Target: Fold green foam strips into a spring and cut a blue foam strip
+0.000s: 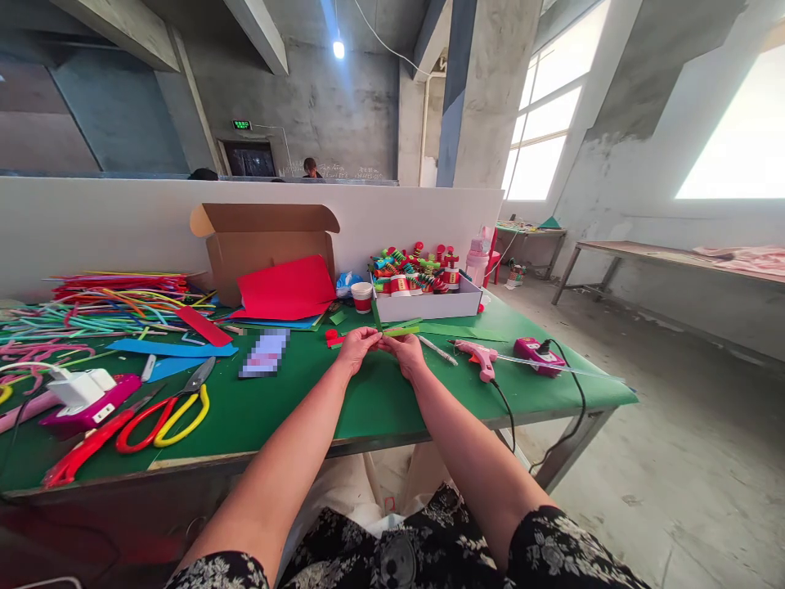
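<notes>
Both my hands meet over the green table, fingers pinched close together. Between my left hand and my right hand is a green paper strip; one part stands up above the left fingertips and another stretches out past the right ones. How the parts join is hidden by my fingers. Small red pieces lie just left of my left hand. To the right of my right hand are a white pen-like stick and a pink hot glue gun with a clear glue stick in it.
Behind my hands stand a white box of colourful figures, paper cups and a cardboard box. Scissors, a power adapter and pipe cleaners lie left. The glue gun's cord hangs over the front edge.
</notes>
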A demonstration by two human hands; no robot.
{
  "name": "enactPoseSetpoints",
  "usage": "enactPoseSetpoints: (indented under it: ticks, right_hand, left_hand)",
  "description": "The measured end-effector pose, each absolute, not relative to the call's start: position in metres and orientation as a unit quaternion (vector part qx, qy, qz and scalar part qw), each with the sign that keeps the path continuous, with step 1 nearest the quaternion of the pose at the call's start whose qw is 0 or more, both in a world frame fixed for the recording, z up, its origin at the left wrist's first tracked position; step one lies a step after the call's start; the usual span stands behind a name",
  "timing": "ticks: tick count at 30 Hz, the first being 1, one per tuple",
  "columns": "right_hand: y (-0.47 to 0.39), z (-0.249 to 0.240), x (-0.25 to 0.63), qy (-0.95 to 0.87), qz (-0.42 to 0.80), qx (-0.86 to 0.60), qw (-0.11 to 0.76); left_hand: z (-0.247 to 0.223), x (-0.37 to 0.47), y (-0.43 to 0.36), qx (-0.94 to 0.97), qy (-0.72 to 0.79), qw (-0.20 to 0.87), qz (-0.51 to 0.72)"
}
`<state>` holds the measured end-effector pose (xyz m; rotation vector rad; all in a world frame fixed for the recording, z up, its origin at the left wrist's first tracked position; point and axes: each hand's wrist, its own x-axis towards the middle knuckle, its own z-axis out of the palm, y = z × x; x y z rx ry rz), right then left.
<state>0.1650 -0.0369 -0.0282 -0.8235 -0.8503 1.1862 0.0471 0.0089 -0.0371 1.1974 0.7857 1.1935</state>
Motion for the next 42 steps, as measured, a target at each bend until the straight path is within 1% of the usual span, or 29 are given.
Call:
enactPoseSetpoints:
  ticks: [16,33,37,42]
  right_hand:
    - [-0.038,-0.027,0.164,-0.392,0.493,-0.385,0.674]
    - [-0.034,-0.034,0.164,-0.392,0.462,-0.417,0.677]
    - [-0.028,-0.037,0.169,-0.364,0.446,-0.424,0.699]
    - [-0.02,-0.039,0.184,-0.299,0.418,-0.409,0.754]
  left_hand:
    - [-0.036,0.047,0.008,0.521,0.331,0.603,0.505]
    - [-0.035,0.049,0.007,0.548,0.339,0.57,0.51]
    - [-0.035,0.046,0.01,0.521,0.361,0.568,0.526]
    - [-0.032,0.042,0.012,0.449,0.371,0.592,0.557]
